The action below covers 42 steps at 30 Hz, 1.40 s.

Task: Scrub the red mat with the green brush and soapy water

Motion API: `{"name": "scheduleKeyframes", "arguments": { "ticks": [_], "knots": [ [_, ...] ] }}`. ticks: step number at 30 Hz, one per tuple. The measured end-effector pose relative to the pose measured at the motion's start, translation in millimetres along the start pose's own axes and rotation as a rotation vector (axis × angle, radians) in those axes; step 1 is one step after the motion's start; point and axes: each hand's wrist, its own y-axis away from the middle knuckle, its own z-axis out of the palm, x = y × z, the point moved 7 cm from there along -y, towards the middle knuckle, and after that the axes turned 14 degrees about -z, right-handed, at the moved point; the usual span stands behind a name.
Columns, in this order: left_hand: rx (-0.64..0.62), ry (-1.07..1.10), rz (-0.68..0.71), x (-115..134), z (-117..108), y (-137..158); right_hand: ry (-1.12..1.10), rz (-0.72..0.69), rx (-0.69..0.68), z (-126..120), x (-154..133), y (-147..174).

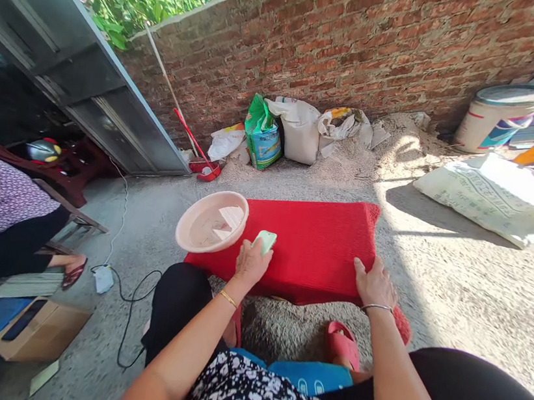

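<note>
My left hand [253,260] is closed round a pale green flat block with rounded corners [265,242], held over the red cloth; its exact kind is unclear. The red cloth [311,238] covers a low bench in front of my knees. At the cloth's right edge rests my right hand [376,285], thumb spread away from the fingers, the fingertips partly hidden. A pale pink basin [185,232] stands on the left end of the cloth, with water and white angular shapes visible inside.
Left, a person in a patterned shirt [2,191] sits near a cardboard box [45,331] and cables [128,300] on the floor. Sacks [298,132] and a red dustpan [209,171] line the brick wall [341,46]. A white sack [489,190] and bucket [499,119] are right.
</note>
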Motion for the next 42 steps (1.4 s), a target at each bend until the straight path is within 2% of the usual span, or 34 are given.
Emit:
{"name": "scheduleKeyframes", "arguments": {
  "ticks": [3,5,7,10,12,13,15,20,22,23,26,30,32,34,40,42],
  "knots": [
    [-0.015,-0.044,-0.115,-15.9,6.0,-15.7,-0.018,0.006,0.001,0.9,1.0,-0.9],
    [-0.017,-0.039,-0.081,-1.2,14.9,-4.0,-0.028,0.007,0.0,1.6,2.0,-1.4],
    [-0.029,-0.01,0.053,31.7,25.4,22.1,-0.03,0.005,0.0,1.8,2.6,-1.6],
    [-0.108,0.072,0.344,89.5,37.9,70.5,-0.017,0.004,-0.002,1.0,2.2,-1.0],
    [-0.142,0.127,0.46,111.0,37.2,89.0,-0.007,0.005,-0.001,-0.2,1.3,-0.1],
    [-0.139,0.143,0.473,113.2,33.9,89.7,-0.004,0.005,0.0,-0.9,0.8,0.4],
    [-0.099,0.144,0.407,100.5,23.8,73.2,0.0,-0.001,0.001,-1.7,-0.5,1.2],
    [0.014,0.002,0.025,24.6,1.0,-7.9,0.013,-0.03,0.014,-1.2,-1.8,0.6],
    [0.019,-0.039,-0.063,10.1,1.1,-23.8,0.017,-0.033,0.016,-0.2,-1.1,0.0],
    [0.012,-0.045,-0.076,10.6,4.1,-24.5,0.019,-0.033,0.015,0.3,-0.7,-0.2],
    [-0.019,-0.013,0.033,42.9,21.2,1.7,0.023,-0.032,0.01,1.2,-0.2,-0.4],
    [-0.081,0.102,0.401,113.9,39.7,66.4,0.031,-0.031,0.005,0.8,-0.1,0.5],
    [-0.09,0.147,0.49,128.8,38.0,79.9,0.039,-0.029,0.002,0.2,-0.3,1.0],
    [-0.072,0.146,0.449,120.9,30.9,68.4,0.04,-0.029,-0.001,-0.1,-0.6,1.3],
    [0.008,-0.001,0.006,31.2,10.2,-28.2,0.035,-0.033,0.013,-0.4,-0.9,0.6],
    [0.011,-0.017,-0.067,19.0,11.1,-41.7,0.032,-0.03,0.017,0.4,0.3,0.3]
  ]
}}
